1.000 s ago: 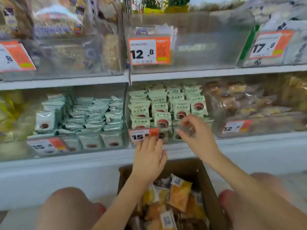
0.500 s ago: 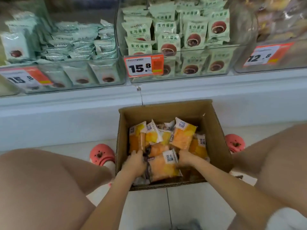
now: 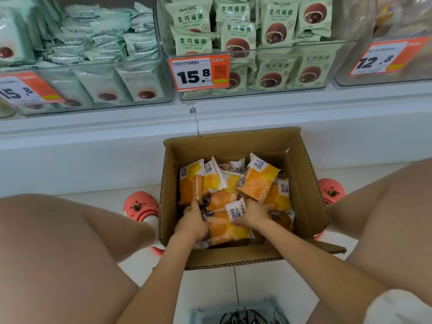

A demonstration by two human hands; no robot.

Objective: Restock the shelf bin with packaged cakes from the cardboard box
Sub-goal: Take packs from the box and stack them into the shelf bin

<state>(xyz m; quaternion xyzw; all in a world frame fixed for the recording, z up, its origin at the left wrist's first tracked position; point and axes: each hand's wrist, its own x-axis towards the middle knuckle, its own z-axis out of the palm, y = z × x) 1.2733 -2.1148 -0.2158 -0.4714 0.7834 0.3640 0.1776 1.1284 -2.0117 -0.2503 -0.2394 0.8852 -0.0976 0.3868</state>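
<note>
Both hands down in the cardboard box (image 3: 304, 183), gripping orange cake packets.

Head view: left hand (image 3: 192, 220) curled round the lower end of an upright orange packet (image 3: 190, 183) at the box's left side; right hand (image 3: 252, 212) pinching the white-labelled corner of a flat orange packet (image 3: 228, 228) lying nearest the front wall. More orange-and-white cake packets (image 3: 257, 178) heaped loose across the rest of the box, some tilted, some flat. Box open-topped, standing on the white tiled floor (image 3: 210, 288) between two bare knees, just below the white shelf edge (image 3: 233, 113). Above it, a clear shelf bin (image 3: 289, 49) packed with green cake packs (image 3: 271, 24), fronted by an orange price tag (image 3: 199, 72) reading 15.8. Pink clogs (image 3: 140, 205) either side of the box.
</note>
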